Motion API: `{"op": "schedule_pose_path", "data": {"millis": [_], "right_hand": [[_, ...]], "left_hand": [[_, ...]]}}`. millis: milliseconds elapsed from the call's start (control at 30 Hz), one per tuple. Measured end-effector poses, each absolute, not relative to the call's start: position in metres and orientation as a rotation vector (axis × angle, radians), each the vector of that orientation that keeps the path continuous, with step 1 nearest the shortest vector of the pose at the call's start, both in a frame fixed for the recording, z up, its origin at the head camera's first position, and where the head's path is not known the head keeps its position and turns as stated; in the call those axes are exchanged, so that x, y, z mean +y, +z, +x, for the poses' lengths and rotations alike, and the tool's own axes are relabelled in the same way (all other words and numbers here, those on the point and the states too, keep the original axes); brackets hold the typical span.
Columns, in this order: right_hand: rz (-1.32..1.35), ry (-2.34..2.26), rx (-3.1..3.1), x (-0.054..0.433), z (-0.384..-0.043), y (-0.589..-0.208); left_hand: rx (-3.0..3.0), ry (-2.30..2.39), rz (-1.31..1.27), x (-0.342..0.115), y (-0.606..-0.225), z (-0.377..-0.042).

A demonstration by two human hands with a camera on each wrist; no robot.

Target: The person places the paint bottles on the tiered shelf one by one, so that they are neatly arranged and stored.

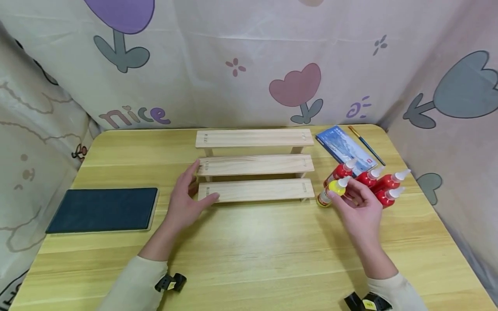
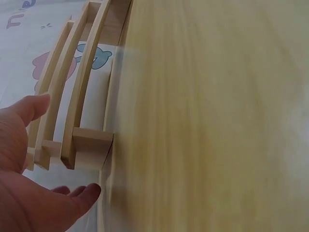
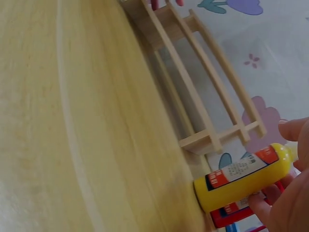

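Note:
A three-tier wooden rack (image 1: 256, 191) stands in the middle of the table. My left hand (image 1: 186, 202) is at its left end, thumb by the lowest shelf and fingers by the middle one. In the left wrist view the thumb (image 2: 36, 105) and fingers are spread apart. My right hand (image 1: 362, 208) has its fingers curled round the upper part of a yellow paint bottle (image 3: 241, 178) with a white nozzle. That bottle's base is at the tabletop. How firmly the thumb presses is unclear. Several red paint bottles (image 1: 383, 183) cluster behind the right hand, partly hidden by it.
A blue pad or booklet (image 1: 344, 147) and a paintbrush (image 1: 367, 146) lie at the back right. On the left lies a dark flat board (image 1: 103, 210). A printed curtain (image 1: 206, 77) hangs behind the wooden table (image 1: 249, 255).

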State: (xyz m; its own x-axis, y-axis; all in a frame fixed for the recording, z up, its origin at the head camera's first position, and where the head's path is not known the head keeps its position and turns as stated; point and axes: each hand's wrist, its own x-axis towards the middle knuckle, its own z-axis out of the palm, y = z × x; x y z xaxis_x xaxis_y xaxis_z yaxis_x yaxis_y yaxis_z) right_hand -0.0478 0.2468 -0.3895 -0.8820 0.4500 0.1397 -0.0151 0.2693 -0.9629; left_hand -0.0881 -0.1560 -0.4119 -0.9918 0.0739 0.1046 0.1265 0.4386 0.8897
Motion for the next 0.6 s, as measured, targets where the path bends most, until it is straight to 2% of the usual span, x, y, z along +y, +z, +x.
{"op": "schedule_pose_path", "data": {"millis": [600], "right_hand": [[-0.330, 1.587, -2.133, 0.249, -0.051, -0.408]], "left_hand": [[-2.540, -1.858, -0.233, -0.152, -0.413, -0.092]]}}
